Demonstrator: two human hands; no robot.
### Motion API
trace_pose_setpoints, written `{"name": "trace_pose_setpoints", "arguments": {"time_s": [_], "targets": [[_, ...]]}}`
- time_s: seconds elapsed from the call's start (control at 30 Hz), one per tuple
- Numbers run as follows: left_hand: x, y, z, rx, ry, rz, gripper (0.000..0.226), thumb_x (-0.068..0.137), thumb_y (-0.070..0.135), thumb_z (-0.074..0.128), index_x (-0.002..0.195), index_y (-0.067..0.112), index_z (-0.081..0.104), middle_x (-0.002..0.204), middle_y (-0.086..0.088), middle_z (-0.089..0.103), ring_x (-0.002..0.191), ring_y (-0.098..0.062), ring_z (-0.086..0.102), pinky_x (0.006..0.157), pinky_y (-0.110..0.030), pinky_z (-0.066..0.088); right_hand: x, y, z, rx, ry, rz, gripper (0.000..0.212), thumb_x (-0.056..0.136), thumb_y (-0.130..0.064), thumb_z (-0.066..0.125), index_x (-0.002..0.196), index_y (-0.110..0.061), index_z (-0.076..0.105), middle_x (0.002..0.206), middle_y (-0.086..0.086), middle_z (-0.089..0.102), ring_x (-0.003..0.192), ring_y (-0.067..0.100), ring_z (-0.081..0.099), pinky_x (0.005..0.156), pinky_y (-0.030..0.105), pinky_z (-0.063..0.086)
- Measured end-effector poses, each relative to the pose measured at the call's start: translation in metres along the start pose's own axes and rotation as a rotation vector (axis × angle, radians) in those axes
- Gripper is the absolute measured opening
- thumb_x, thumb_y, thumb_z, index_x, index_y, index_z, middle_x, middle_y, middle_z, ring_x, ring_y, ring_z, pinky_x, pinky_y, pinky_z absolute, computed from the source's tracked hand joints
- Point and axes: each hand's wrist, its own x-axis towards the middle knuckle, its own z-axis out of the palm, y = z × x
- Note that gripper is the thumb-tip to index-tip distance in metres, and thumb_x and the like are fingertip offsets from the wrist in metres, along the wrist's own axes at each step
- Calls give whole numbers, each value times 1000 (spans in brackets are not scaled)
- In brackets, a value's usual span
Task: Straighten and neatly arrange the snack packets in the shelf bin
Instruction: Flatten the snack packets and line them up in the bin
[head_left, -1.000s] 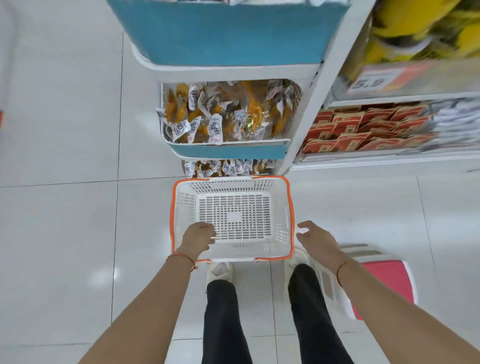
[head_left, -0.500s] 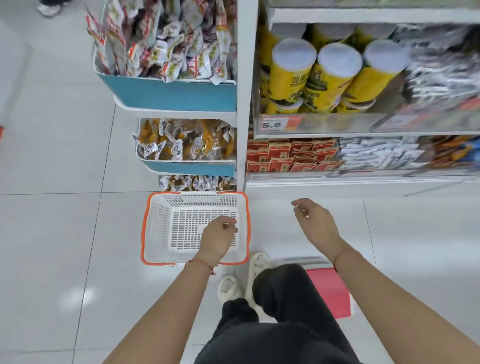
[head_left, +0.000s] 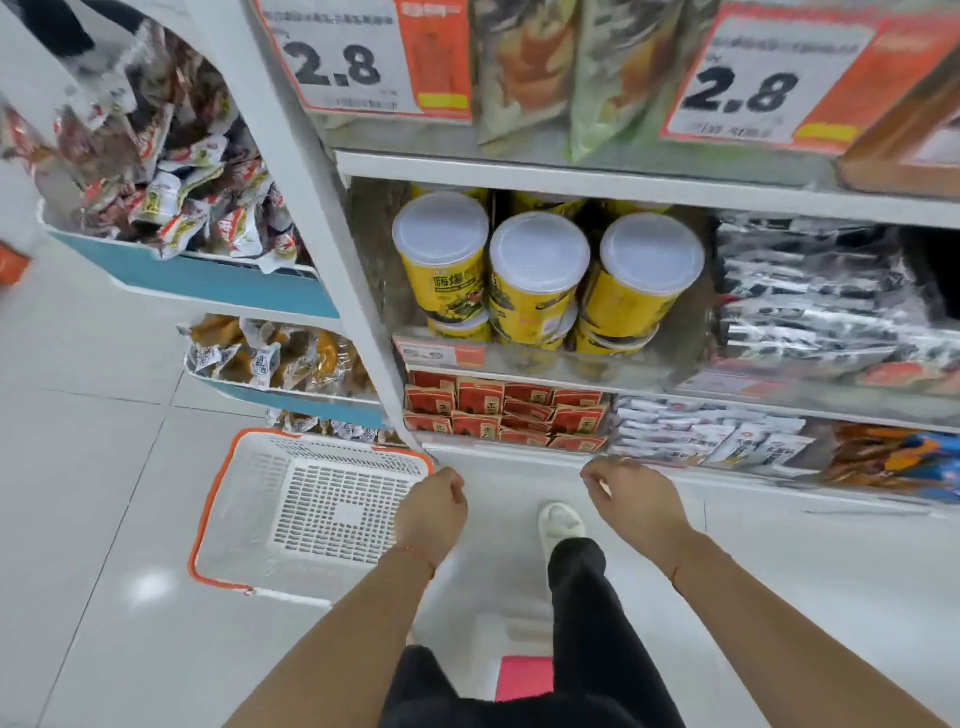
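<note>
From the head camera, the left hand (head_left: 431, 512) and right hand (head_left: 631, 501) hang loosely curled and hold nothing, likely getting ready to reach. The messy snack packets (head_left: 192, 208) sit in the shelf bin (head_left: 208, 280), up and left of both hands.

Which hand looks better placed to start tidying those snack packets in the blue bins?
Probably the left hand: it hangs beside the white basket, on the same side as the blue bins. The right hand sits further right, below the red packets.

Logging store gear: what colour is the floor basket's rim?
Orange rim on a white basket, head view.
</note>
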Motion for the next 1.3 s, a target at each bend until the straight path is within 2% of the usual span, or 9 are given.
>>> {"name": "trace_pose_setpoints", "arguments": {"time_s": [0.2,0.27,0.37,0.5,0.6,0.73,1.0,1.17,1.3], "targets": [[61,8,29,224,126,157,41,102,20,43,142,11,45,142,-11,49,130,-29,46,106,-35,36,53,32,23,-124,-44,-177,31,101,-27,36,122,-27,58,118,-2,64,106,19,61,81,29,48],[81,-5,39,264,202,294,40,97,13,53,135,2,52,133,-19,56,123,-37,52,104,-38,41,68,33,43,-128,28,-305,27,98,-22,47,121,-24,62,114,0,66,99,22,65,76,30,52],[118,-36,70,312,314,527,30,83,7,65,112,0,66,104,-19,68,95,-39,67,85,-43,54,95,35,89,-178,208,-572,31,68,-12,81,97,-21,73,91,-3,73,63,17,69,48,26,53],[170,-72,113,334,641,766,25,91,25,51,113,16,58,103,-8,68,100,-23,53,89,-36,39,132,39,154,-245,493,-729,65,40,-3,88,102,-16,75,100,-1,74,70,18,70,43,28,51],[194,-81,137,217,929,897,15,91,24,60,104,19,56,97,-3,64,94,-21,53,87,-33,36,150,44,187,-267,727,-811,55,51,0,83,103,-12,74,99,2,74,76,20,70,51,30,53],[221,-85,148,172,1099,963,16,94,33,62,97,17,60,91,-3,68,89,-20,57,84,-29,36,169,51,212,-235,989,-897,33,77,3,70,109,-7,72,103,7,73,85,23,69,66,35,54],[195,-71,158,144,1013,759,29,92,35,52,94,9,65,91,-5,64,89,-28,55,84,-31,33,159,45,231,-269,1102,-728,43,65,-1,82,107,-5,71,96,8,69,80,25,64,60,32,50],[176,-67,142,273,912,759,12,84,10,72,95,7,69,90,-9,68,86,-34,59,78,-32,35,149,31,215,-341,1040,-631,49,44,-3,88,91,-7,73,84,8,68,67,23,62,49,27,44],[165,-49,129,568,819,603,17,96,24,55,106,14,65,102,-5,67,96,-27,59,83,-36,39,143,21,210,-363,983,-560,44,40,-10,93,77,-11,69,73,4,65,57,18,61,44,23,39]]}}
